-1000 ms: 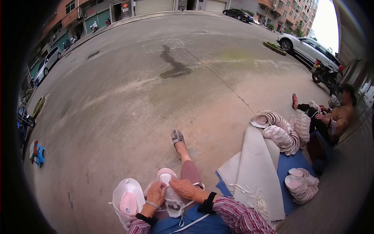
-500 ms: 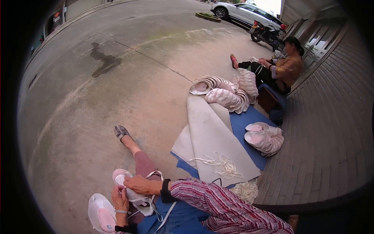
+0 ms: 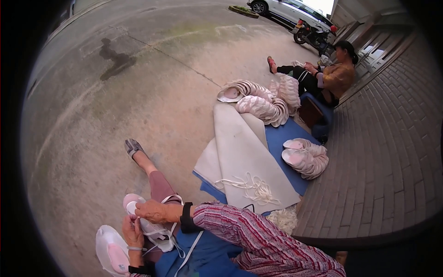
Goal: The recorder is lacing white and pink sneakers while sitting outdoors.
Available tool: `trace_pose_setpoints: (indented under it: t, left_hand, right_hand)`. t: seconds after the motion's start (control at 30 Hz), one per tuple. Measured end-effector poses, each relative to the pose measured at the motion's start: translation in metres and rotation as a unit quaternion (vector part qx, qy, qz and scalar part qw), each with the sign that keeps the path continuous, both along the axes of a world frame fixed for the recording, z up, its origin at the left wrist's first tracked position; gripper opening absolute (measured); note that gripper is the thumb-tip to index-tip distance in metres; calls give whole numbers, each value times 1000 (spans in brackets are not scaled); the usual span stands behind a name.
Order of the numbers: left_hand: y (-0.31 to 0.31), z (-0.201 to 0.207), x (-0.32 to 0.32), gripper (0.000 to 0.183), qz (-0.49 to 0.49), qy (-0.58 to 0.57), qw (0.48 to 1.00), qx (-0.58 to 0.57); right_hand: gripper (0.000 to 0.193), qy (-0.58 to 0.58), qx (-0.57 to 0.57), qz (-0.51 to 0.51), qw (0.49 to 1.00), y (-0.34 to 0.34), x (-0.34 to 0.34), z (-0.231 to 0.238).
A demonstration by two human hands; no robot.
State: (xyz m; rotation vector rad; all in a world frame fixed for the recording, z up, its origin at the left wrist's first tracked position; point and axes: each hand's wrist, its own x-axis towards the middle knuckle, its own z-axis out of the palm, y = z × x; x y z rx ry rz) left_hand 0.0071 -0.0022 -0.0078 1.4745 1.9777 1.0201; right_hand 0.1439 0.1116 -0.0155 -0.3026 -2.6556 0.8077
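Note:
A pale pink-and-white soft shoe [image 3: 130,199] lies across my lap, with white laces trailing from it. My right hand [image 3: 154,211] rests over the shoe with its fingers drawn together. Just below, my left hand [image 3: 133,233] is pinched close to the right fingertips, at the shoe's edge. Whatever small thing the fingers grip is too small to make out. Beside my left hand lies another white shoe [image 3: 108,247] with a pink insole. A white lace [image 3: 190,254] runs down over the blue cloth [image 3: 203,251] on my lap.
White sheets [image 3: 244,157] over blue cloth lie to the right, with a tangle of white laces [image 3: 262,190] on them. Bundled shoes [image 3: 305,158] stand near the brick wall [image 3: 369,161]; more bundles [image 3: 263,101] lie beyond. A seated person [image 3: 339,76] works there, near a motorcycle [image 3: 316,37].
The whole scene has shifted slightly left and mostly upward in the view. My two hands stay together at the shoe, with little change in their grip.

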Motion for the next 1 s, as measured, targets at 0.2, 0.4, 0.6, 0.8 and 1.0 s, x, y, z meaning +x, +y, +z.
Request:
trace_pose_setpoints:
  t: [0.2, 0.4, 0.6, 0.8, 1.0]
  left_hand:
    - [10, 9, 4, 7, -10, 1, 1000, 12]
    - [-7, 4, -7, 9, 29, 12, 999, -31]
    - [1, -6, -5, 24, 96, -153, 977, -110]
    - [-2, -5, -3, 22, 110, -137, 976, -126]
    - [-9, -1, -5, 20, 106, -127, 979, -115]
  right_hand:
    - [19, -33, -64, -80, 994, -10, -2, -7]
    - [15, -50, -37, -84, 995, -24, -7, 7]
    - [8, 0, -105, -139, 985, -11, -3, -6]
    - [6, 55, -158, -94, 981, -6, 3, 5]
    - [12, 51, -127, -69, 988, -16, -11, 12]
